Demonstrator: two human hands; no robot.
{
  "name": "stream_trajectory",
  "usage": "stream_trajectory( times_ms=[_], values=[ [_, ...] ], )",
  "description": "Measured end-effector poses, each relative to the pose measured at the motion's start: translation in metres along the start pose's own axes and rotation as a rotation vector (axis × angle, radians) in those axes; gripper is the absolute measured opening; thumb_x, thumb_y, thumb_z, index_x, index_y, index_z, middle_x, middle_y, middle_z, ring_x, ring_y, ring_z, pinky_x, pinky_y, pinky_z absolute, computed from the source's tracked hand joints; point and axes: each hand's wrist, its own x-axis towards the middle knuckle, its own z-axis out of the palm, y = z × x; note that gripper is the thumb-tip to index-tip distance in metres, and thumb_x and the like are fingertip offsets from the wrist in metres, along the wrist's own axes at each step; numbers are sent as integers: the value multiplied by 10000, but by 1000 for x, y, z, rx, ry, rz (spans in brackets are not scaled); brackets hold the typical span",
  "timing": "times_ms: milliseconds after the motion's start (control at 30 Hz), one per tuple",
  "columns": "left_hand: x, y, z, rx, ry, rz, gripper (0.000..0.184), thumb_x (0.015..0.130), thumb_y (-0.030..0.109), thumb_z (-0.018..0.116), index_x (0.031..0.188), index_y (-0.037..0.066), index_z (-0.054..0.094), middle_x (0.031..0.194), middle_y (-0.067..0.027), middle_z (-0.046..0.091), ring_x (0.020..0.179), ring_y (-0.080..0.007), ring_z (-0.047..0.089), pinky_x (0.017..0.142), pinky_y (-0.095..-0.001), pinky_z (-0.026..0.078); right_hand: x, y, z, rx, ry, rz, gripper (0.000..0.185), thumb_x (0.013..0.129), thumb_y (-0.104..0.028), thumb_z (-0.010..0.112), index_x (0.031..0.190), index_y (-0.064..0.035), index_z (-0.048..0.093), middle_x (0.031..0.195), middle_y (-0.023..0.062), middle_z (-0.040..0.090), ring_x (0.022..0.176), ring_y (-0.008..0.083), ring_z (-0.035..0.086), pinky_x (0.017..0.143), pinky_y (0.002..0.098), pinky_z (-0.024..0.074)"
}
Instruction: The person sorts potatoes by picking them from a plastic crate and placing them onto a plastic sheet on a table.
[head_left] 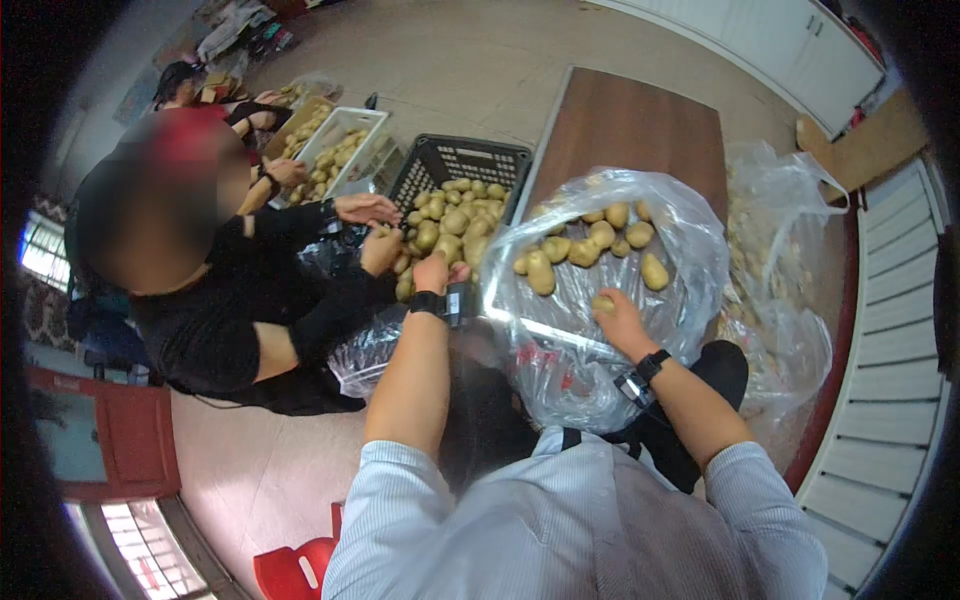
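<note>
My left hand (437,272) reaches to the near edge of a black plastic crate (470,150) filled with potatoes (455,222). Its fingers are curled among them, and what they grip is hidden. My right hand (624,325) is closed around a potato (603,304) over a clear plastic bag (690,235). Several loose potatoes (601,235) lie in the bag, which spreads over the end of a brown tabletop (640,120). Another person's hands (375,235) are just left of mine at the crate, one beside a potato.
A person in black (250,310) sits close on my left. Beyond stands a white crate (362,118) of potatoes, with another person further back. A filled clear bag (775,240) stands right of the table. A red stool (295,570) is behind me at lower left.
</note>
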Motion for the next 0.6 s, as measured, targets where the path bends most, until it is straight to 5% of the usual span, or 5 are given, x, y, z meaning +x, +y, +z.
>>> stream_trajectory(
  times_ms=[67,200,300,367,600],
  values=[
    [-31,13,22,301,20,62,261,925,149,470,1073,-63,511,916,-175,581,711,-313,639,566,-413,579,5,-2,4,141,-77,74,362,791,-106,632,1135,-44,539,1033,207,620,971,347,603,827,380,481],
    [-24,-2,36,98,-173,-39,312,930,226,482,1129,-14,473,974,-158,567,769,-294,634,631,-405,582,17,7,24,451,-133,214,387,788,-91,643,1159,-42,542,996,153,638,933,276,618,813,345,483],
    [-3,-21,33,382,-574,-39,296,915,248,525,1105,22,500,1046,-155,595,903,-334,639,720,-443,555,25,-43,8,699,-240,268,429,802,-36,631,1211,-19,506,915,83,613,733,136,605,618,281,496],
    [-35,-13,50,330,-565,-63,336,903,295,564,1127,52,498,1122,-147,574,877,-321,651,748,-431,566,37,-45,22,712,-239,214,458,810,-38,631,1241,-14,476,880,87,616,676,107,595,542,260,474],
    [-84,7,85,425,-721,-290,473,897,427,565,1162,42,489,1013,-122,593,707,-232,663,573,-350,567,49,-98,16,357,-146,-163,306,848,-161,630,1082,31,580,909,112,654,767,201,627,707,331,494]
  ],
)
